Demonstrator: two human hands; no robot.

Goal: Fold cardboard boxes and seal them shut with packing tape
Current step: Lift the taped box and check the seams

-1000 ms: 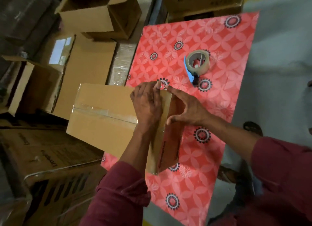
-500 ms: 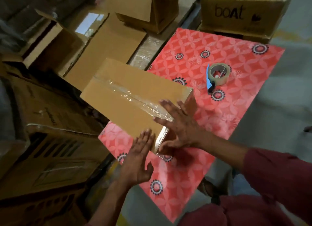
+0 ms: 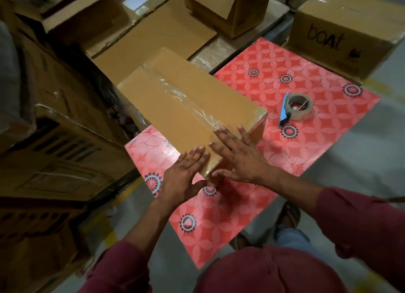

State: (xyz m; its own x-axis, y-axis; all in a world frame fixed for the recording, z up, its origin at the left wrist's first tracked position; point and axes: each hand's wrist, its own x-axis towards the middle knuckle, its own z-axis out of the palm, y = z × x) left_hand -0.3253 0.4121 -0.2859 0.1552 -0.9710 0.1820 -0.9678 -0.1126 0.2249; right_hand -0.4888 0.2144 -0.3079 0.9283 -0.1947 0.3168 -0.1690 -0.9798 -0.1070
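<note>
A closed brown cardboard box [image 3: 175, 100] lies on the red patterned mat [image 3: 306, 139], with clear packing tape along its top seam. My left hand [image 3: 186, 176] lies flat at the box's near corner, fingers straight on the top. My right hand [image 3: 238, 157] presses flat on the near end of the taped seam, thumb spread below the edge. A tape dispenser [image 3: 295, 108] with a blue handle and a roll of clear tape sits on the mat to the right of the box, apart from both hands.
A sealed box marked "boat" [image 3: 341, 30] stands at the back right. An open box [image 3: 225, 8] and flattened cardboard [image 3: 153, 36] lie behind. Stacked printed cartons [image 3: 54, 139] crowd the left. Grey floor surrounds the mat; my feet [image 3: 287, 214] show below.
The box went from standing tilted on its side to lying flat with the taped seam up. Both hands moved from its upper edge to its near end, flat on top.
</note>
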